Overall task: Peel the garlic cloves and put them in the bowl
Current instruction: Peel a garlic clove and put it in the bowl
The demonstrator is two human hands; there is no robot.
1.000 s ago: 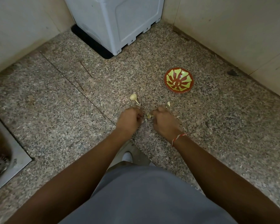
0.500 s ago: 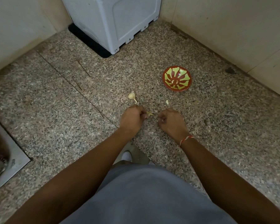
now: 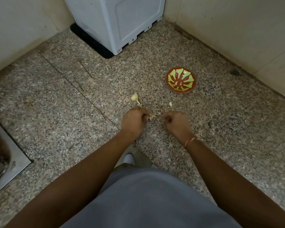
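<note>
Left hand (image 3: 134, 120) pinches the garlic clove (image 3: 152, 116) steady so the right hand (image 3: 175, 120), fingers curled, can tug skin; bowl (image 3: 180, 80) waits just beyond.

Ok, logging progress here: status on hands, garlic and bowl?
Left hand pinches clove; right hand pinches its skin. Bowl ahead to the right, path clear. Bulb and a loose clove on floor.

The bowl (image 3: 180, 80) is red with lime-green petals; the bench (image 3: 72, 112) is speckled grey granite; the garlic bulb (image 3: 134, 97) is cream.
</note>
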